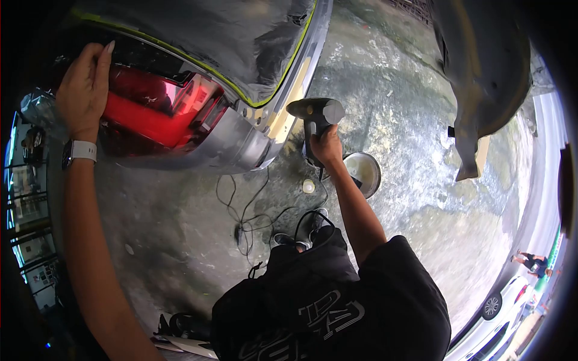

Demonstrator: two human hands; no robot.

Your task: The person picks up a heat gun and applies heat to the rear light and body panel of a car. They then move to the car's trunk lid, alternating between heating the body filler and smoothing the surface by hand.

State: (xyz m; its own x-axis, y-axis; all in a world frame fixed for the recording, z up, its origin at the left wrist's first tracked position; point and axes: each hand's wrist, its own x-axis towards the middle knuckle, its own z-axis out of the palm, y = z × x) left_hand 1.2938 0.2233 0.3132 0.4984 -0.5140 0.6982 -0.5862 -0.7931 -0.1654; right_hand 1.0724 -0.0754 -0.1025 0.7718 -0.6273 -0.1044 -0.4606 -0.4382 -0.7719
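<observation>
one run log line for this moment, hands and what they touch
left hand: flat on tail light | right hand: gripping heat gun, aimed at taped bumper

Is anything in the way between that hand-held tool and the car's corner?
Nothing visible does. The right hand holds the tool with its nose close to the taped corner panel, only open air between them. The left hand rests on the tail light.
</observation>
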